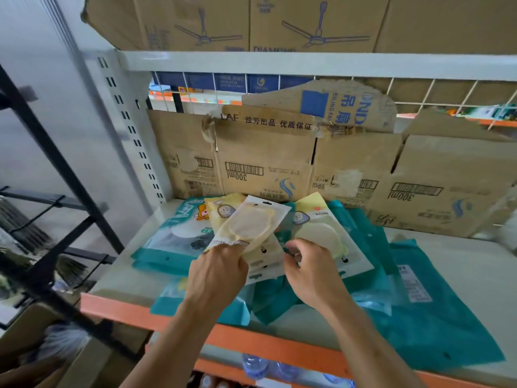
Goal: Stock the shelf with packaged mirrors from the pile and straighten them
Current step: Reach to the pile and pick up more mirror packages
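Note:
My left hand (221, 268) pinches the near end of a packaged yellow mirror (251, 224) and holds it tilted above the pile. Under it lie more yellow mirror packs (321, 233) and several teal packets (419, 303), all on the shelf board (461, 253). My right hand (310, 268) hovers beside the left, fingers curled over the edge of the stacked packs. Whether those fingers grip anything is hidden.
Brown cardboard boxes (268, 163) line the shelf's back. Ceiling-fan boxes (279, 21) fill the level above. An orange rail (251, 340) edges the shelf front, with water bottles (254, 365) below. A black metal rack (56, 191) stands to the left.

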